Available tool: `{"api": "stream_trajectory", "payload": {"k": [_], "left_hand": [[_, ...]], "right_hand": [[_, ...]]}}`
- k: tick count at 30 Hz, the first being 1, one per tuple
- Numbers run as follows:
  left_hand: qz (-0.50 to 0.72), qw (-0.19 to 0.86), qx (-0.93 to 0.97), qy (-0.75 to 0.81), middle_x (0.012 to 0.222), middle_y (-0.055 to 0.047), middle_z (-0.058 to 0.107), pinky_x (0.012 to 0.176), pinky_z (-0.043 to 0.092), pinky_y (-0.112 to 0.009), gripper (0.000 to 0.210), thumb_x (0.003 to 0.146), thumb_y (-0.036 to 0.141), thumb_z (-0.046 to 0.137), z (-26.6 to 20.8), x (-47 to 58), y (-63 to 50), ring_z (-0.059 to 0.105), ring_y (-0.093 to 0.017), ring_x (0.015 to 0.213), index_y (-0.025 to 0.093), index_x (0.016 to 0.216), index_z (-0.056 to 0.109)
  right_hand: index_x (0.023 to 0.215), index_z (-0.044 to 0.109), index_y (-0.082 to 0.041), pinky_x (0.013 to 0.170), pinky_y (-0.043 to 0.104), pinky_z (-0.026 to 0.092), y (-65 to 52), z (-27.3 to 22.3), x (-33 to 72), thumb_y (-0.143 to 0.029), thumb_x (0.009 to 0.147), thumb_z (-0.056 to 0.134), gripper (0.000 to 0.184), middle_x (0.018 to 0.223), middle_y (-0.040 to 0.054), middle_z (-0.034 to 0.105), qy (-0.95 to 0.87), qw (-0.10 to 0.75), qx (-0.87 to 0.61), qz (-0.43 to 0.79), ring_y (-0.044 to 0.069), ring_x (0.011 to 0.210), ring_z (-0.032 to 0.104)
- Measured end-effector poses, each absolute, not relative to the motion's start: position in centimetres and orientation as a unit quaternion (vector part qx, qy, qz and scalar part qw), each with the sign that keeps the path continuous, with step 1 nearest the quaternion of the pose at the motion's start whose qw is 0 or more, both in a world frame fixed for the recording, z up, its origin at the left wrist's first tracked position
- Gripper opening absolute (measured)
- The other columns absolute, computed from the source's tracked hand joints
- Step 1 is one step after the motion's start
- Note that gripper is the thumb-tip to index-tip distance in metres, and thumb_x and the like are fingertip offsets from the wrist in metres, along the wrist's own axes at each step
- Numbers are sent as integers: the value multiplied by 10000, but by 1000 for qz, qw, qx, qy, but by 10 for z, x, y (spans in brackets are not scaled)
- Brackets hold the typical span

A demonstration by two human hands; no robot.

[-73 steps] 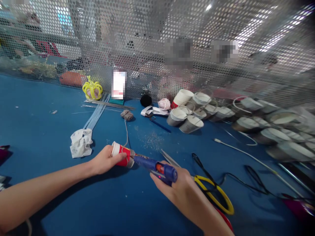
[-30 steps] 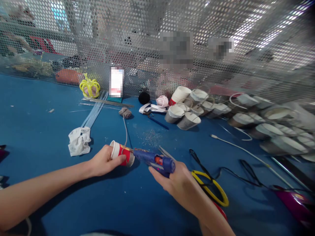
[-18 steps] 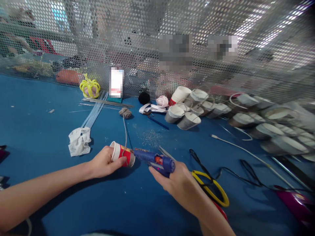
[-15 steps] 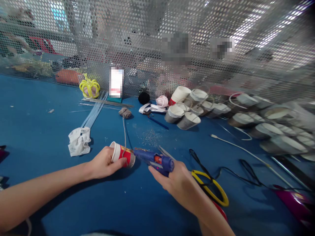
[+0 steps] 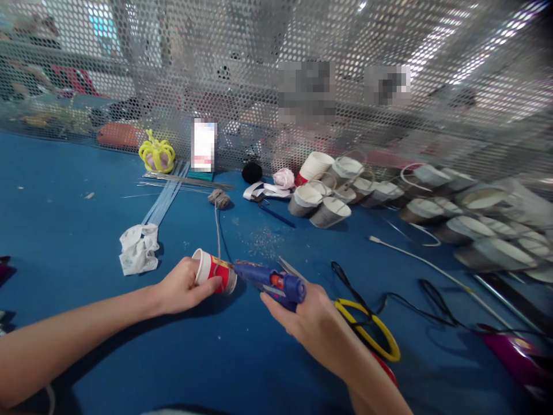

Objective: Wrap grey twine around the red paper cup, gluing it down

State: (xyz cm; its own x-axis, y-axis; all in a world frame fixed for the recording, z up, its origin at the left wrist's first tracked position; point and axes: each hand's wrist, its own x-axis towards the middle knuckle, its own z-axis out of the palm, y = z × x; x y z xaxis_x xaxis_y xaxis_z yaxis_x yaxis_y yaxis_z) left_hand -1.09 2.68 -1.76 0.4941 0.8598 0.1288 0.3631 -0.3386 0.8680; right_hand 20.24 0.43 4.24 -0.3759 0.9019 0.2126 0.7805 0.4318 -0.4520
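Note:
My left hand (image 5: 184, 286) is closed around a red and white paper cup (image 5: 204, 267), which lies tilted on its side with its mouth toward the left. Grey yarn (image 5: 217, 230) runs from a small ball (image 5: 219, 199) down to the cup's wall. In my right hand (image 5: 302, 314) is a blue hot glue gun (image 5: 268, 279), its nozzle close against the cup's side near the yarn. Whether the nozzle touches the cup I cannot tell. Just behind the glue gun shows a pair of scissor blades (image 5: 291, 268), and their yellow handle (image 5: 380, 334) lies beside my right wrist.
Several grey-wrapped cups (image 5: 330, 212) stand at the right, near stacked paper cups (image 5: 317, 166). A phone (image 5: 203, 144) leans on the perforated metal screen (image 5: 242, 86). Crumpled white paper (image 5: 139, 249) lies left, and a black cord (image 5: 432, 311) and white cable (image 5: 415, 257) cross the right side.
Both hands, the cup and the glue gun hold nearly the same position. The view has shifted very slightly.

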Motion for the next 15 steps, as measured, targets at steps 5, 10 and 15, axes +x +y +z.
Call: {"api": "stream_trajectory", "payload": {"k": [5, 10, 15], "left_hand": [[305, 477, 716, 407, 668, -2, 594, 531, 408, -165, 262, 812, 249, 406, -13, -9, 28, 511, -99, 591, 105, 742, 613], [312, 506, 693, 408, 765, -24, 652, 585, 440, -174, 270, 810, 258, 413, -13, -8, 29, 571, -126, 674, 107, 749, 629], [317, 520, 684, 402, 789, -30, 661, 636, 451, -184, 260, 814, 249, 416, -15, -9, 29, 586, -136, 723, 108, 809, 633]], "right_hand": [[654, 607, -177, 427, 206, 402, 1, 47, 204, -167, 726, 491, 136, 476, -1, 543, -825, 204, -510, 132, 107, 399, 474], [653, 564, -196, 426, 198, 404, -1, 46, 206, -188, 734, 491, 109, 483, -16, 535, -819, 203, -514, 154, 102, 401, 456], [661, 545, -191, 448, 199, 420, -3, 42, 207, -197, 747, 490, 102, 508, -16, 547, -819, 217, -509, 150, 103, 421, 484]]}}
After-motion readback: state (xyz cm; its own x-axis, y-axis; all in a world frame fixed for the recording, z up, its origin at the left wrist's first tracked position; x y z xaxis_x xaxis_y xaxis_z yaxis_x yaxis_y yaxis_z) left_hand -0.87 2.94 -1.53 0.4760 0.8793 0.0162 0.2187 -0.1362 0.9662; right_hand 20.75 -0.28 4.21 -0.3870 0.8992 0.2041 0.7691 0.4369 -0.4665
